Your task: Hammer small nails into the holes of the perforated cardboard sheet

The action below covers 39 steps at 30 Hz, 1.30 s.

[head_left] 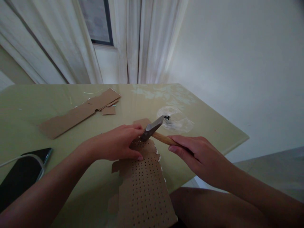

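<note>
One right hand (196,151) is closed around the wooden handle (162,138) of a hammer (152,128), whose metal head slants over the far part of a brown cardboard strip (148,186), close to the fingers of the left hand (122,141). The left hand rests on that strip, thumb spread; its fingertips are partly hidden behind the hammer head, so I cannot tell whether they pinch anything. The strip runs toward the near edge of the table (209,129), dotted with rows of small holes and ragged along its right side. Farther off, just right of the hammer head, lies a crumpled clear plastic bag (181,124) with small dark pieces (167,117) at it. On the far left is another long cardboard piece (78,115); at the near left, a dark flat device (20,177) with a white cable (35,156) over it. Pale curtains (128,41) hang beyond.
</note>
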Tool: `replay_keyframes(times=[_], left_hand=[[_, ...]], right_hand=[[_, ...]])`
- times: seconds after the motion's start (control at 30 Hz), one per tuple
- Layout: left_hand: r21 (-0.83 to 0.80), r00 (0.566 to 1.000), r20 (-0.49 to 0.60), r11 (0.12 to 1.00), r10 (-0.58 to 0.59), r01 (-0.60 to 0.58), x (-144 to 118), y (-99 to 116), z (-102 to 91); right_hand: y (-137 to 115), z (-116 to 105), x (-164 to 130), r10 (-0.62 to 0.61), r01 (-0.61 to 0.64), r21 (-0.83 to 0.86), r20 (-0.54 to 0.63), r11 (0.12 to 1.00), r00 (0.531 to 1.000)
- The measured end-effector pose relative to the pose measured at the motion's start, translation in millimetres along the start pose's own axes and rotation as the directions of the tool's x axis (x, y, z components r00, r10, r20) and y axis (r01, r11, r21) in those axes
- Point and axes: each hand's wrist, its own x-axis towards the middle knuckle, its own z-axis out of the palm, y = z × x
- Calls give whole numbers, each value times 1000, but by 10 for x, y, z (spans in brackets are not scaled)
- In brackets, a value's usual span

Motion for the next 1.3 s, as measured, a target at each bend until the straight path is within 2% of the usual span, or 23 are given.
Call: replay_keyframes(times=[0.1, 0.17, 0.3, 0.4, 0.47, 0.53, 0.57, 0.63, 0.7, 0.77, 0.87, 0.97, 1.1, 1.3], left_hand=[[18, 998, 47, 999, -37, 36, 3, 19, -1], [32, 998, 49, 998, -49, 48, 8, 40, 3], [44, 999, 35, 999, -33, 31, -18, 16, -52], [108, 990, -105, 988, -95, 106, -122, -152, -213], [191, 954, -227, 951, -196, 241, -224, -346, -349], [281, 910, -291, 884, -294, 375, -320, -575, -459], [317, 896, -284, 849, -341, 424, -356, -690, -492], [364, 859, -189, 778, -477, 512, -394, -902, -513], [389, 796, -82, 716, -599, 579, -396, -1079, -487], [411, 746, -27, 673, -666, 615, -384, -1222, -446], [420, 703, 12, 642, -711, 641, -378, -1378, -395], [405, 699, 22, 646, -715, 647, -388, -1468, -361], [376, 716, 41, 674, -697, 635, -394, -1526, -332], [346, 776, 27, 734, -630, 584, -361, -1591, -306]], right_hand=[[20, 41, 11, 13, -9, -50, 81, 999, 997], [30, 54, 16, 10, -4, -59, 95, 998, 995], [27, -4, -8, -1, 2, 14, -28, 1000, 1000], [39, -58, -36, 38, -29, 107, -83, 994, 996], [61, -65, -42, 80, -66, 179, -75, 982, 994], [83, -51, -34, 112, -94, 250, -58, 964, 992], [92, -39, -26, 125, -105, 285, -52, 953, 991], [103, -15, -9, 144, -123, 353, -35, 928, 989], [105, 3, 3, 163, -145, 406, -10, 902, 987], [104, 11, 5, 175, -161, 436, 8, 886, 984], [100, 12, 2, 183, -174, 448, 22, 877, 983], [97, 13, 4, 188, -180, 462, 28, 868, 982], [100, 23, 3, 193, -185, 480, 34, 857, 981], [97, 20, -8, 188, -185, 472, 41, 862, 981]])
